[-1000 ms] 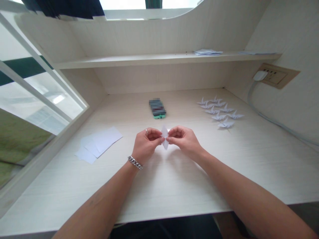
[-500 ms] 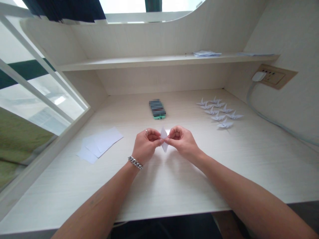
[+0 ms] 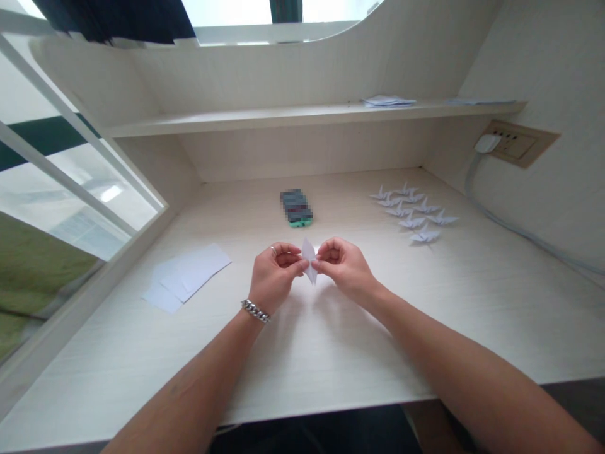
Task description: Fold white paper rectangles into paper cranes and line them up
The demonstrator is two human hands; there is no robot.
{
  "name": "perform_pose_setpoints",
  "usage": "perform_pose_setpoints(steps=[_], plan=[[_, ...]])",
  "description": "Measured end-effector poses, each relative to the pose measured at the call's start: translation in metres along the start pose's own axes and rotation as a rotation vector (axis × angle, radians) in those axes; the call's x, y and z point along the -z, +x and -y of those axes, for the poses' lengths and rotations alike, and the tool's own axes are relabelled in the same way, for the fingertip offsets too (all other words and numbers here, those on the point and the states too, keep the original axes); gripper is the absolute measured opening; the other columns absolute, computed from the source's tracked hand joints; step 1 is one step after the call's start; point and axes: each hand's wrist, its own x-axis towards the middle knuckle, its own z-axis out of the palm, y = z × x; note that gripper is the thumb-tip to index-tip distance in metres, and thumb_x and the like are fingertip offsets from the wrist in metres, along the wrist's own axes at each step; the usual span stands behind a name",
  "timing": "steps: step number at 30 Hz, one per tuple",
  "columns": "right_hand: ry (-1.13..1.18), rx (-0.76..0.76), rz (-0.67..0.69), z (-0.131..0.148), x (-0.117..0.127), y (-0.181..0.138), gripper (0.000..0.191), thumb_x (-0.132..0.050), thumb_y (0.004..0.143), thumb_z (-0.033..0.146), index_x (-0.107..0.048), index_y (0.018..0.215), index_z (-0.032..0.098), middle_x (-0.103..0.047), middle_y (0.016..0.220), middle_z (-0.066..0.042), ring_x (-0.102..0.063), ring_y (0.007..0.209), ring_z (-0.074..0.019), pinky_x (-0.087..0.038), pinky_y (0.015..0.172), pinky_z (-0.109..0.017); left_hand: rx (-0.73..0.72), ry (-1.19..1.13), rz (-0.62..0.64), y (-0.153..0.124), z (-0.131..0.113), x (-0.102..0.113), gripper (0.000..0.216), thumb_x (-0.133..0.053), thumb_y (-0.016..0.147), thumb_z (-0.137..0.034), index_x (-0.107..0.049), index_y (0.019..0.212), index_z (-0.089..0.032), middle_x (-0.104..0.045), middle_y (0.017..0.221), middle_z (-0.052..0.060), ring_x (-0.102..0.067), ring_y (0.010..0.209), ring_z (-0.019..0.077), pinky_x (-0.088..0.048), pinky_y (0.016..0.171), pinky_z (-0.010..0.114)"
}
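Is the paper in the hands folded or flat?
Folded. The white paper pinched between the left hand and right hand is narrow, with pointed ends.

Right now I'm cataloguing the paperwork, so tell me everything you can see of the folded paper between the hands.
The folded paper is white, narrow and pointed at its upper and lower ends in view. The left hand and right hand pinch its middle from either side, over the desk. Finer creases are too small to tell.

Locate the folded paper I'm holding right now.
In the head view, the folded paper is near the middle, pinched between the left hand and the right hand, nearer you than the blurred green-edged object on the desk.
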Motion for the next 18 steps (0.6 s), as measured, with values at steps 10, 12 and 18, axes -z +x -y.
perform_pose_setpoints(steps=[10, 12, 18], plan=[[0.245, -0.176, 0.096, 0.009, 0.002, -0.003, 0.037, -0.088, 0.054, 0.032, -0.058, 0.071, 0.017, -0.065, 0.068, 0.002, -0.062, 0.062, -0.012, -0.053, 0.066, -0.03, 0.049, -0.128, 0.299, 0.004, 0.007, 0.006, 0.035, -0.08, 0.068, -0.03, -0.07, 0.097, -0.012, -0.074, 0.09, 0.01, -0.068, 0.079, 0.0181, -0.054, 0.07, 0.029], [0.27, -0.214, 0.127, 0.011, 0.001, -0.005, 0.037, -0.088, 0.053, 0.033, -0.059, 0.07, 0.017, -0.064, 0.07, 0.003, -0.061, 0.062, -0.0113, -0.053, 0.068, -0.031, 0.053, -0.153, 0.376, 0.002, 0.006, 0.005, 0.033, -0.078, 0.07, -0.031, -0.071, 0.097, -0.013, -0.074, 0.093, 0.01, -0.068, 0.083, 0.0191, -0.053, 0.075, 0.03], [0.249, -0.259, 0.158, 0.012, -0.001, -0.007, 0.038, -0.089, 0.051, 0.036, -0.062, 0.07, 0.017, -0.065, 0.071, 0.002, -0.061, 0.064, -0.0116, -0.052, 0.065, -0.028, 0.058, -0.182, 0.309, 0.0, 0.002, 0.004, 0.025, -0.084, 0.062, -0.028, -0.07, 0.078, -0.013, -0.073, 0.088, 0.008, -0.067, 0.078, 0.0177, -0.053, 0.072, 0.03]])
